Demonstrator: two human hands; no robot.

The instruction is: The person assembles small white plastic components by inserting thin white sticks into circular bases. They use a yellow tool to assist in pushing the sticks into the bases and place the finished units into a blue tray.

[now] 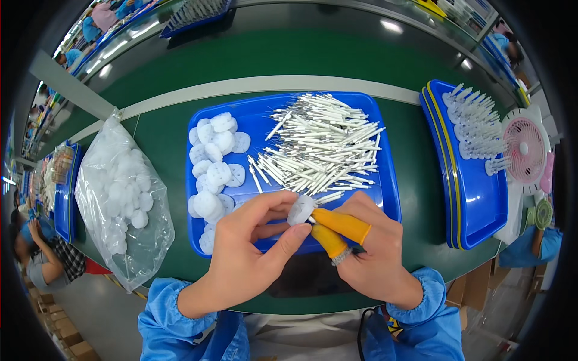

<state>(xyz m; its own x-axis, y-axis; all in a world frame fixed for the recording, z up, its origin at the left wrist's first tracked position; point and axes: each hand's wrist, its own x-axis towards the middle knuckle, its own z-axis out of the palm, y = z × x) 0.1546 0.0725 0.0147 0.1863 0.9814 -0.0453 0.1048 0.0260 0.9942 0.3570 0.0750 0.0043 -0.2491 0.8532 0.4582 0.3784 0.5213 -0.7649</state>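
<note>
My left hand (250,243) pinches a round white plastic disc (301,210) between thumb and fingers, tilted on edge above the near side of a blue tray (391,192). My right hand (367,246) wears yellow finger covers (343,227) on thumb and index finger. Those two fingertips close at the disc on what looks like a thin white stick, mostly hidden. Inside the tray, a pile of similar white discs (218,173) with small holes lies on the left. A large heap of thin white sticks (325,138) with fine wire-like ends fills the right.
Left of the tray lies a clear plastic bag (123,198) of white discs. On the right, stacked blue trays (481,210) hold rows of assembled white pieces (475,123). A pink and white fan (524,147) stands beyond them. A pale rail (259,83) crosses behind. Other people sit farther off.
</note>
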